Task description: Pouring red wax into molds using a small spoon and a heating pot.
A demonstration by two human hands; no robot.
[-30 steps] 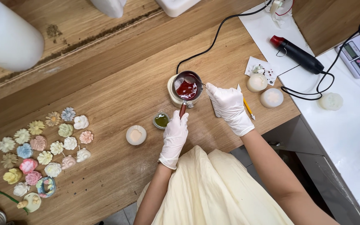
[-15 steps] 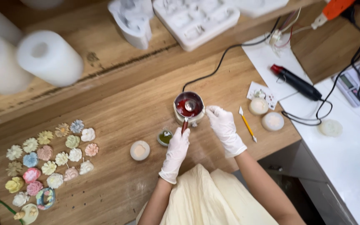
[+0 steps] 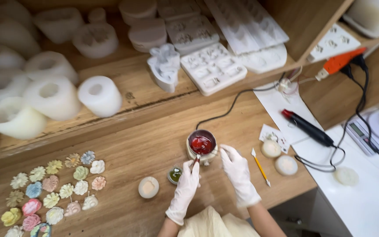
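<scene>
Closed around a thin stirring stick (image 3: 196, 160), my left hand (image 3: 185, 188) kept its grip just below the small pot of red liquid (image 3: 202, 144) on the table (image 3: 128, 149). That stick ran up from my fingers, its long axis pointing into the pot. My right hand (image 3: 238, 174) lay open beside the pot's right wall, nearly touching. I judged both hands equally near.
</scene>
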